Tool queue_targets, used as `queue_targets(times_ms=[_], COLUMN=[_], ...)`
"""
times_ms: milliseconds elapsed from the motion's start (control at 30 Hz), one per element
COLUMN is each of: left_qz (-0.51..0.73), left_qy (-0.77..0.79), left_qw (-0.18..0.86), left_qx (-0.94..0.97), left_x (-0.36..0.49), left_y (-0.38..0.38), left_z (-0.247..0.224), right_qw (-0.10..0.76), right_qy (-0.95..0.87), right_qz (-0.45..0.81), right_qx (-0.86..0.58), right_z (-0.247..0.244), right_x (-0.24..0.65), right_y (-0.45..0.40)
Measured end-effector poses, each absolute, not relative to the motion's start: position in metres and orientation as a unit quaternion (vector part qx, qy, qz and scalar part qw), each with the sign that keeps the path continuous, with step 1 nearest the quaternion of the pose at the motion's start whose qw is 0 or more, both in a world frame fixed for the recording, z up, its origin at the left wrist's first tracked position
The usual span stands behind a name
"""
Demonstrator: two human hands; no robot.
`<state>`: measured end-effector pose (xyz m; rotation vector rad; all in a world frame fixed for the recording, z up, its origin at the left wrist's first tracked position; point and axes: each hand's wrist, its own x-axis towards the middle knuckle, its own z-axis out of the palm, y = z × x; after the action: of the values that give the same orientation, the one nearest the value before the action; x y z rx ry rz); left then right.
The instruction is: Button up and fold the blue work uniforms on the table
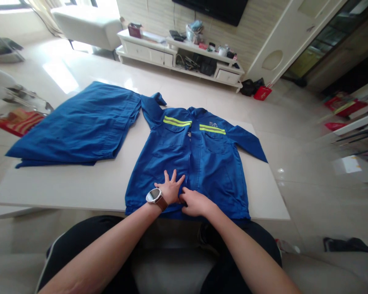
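A blue jacket (217, 171) with yellow-green reflective stripes lies front up on the white table, its collar away from me and its hem at the near edge. My left hand (171, 189), with a watch (153, 196) on the wrist, rests with spread fingers on the lower front, beside the front opening. Just right of it, my right hand (195, 202) has its fingers curled in a pinch at the opening near the hem. What those fingertips hold is too small to make out. The jacket's left-side sleeve is bent, while the right-side one stretches outward.
Folded blue trousers (79, 122) lie on the left of the white table (265, 192). Beyond it stand a low white cabinet (147, 53) with small items and a pale seat (87, 24). A red bag (262, 93) is on the floor. My legs are below the near edge.
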<state>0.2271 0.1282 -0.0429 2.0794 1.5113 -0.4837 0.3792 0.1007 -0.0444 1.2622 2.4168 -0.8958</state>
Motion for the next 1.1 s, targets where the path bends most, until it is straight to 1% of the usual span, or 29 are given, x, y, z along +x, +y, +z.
queue_targets(times_ms=[367, 900, 1100], left_qz=[-0.158, -0.133, -0.138], left_qy=[0.574, 0.581, 0.582], left_qw=[0.226, 0.221, 0.223], left_qx=[0.771, 0.772, 0.769], left_x=[0.228, 0.23, 0.231], left_y=[0.119, 0.115, 0.115], left_z=[-0.047, -0.049, -0.05], right_qw=[0.159, 0.154, 0.132], right_qy=[0.847, 0.82, 0.821], right_qz=[-0.225, -0.276, -0.257], right_qx=[0.454, 0.477, 0.493], right_z=[-0.045, -0.048, -0.055], right_x=[0.357, 0.36, 0.36], right_y=[0.091, 0.096, 0.096])
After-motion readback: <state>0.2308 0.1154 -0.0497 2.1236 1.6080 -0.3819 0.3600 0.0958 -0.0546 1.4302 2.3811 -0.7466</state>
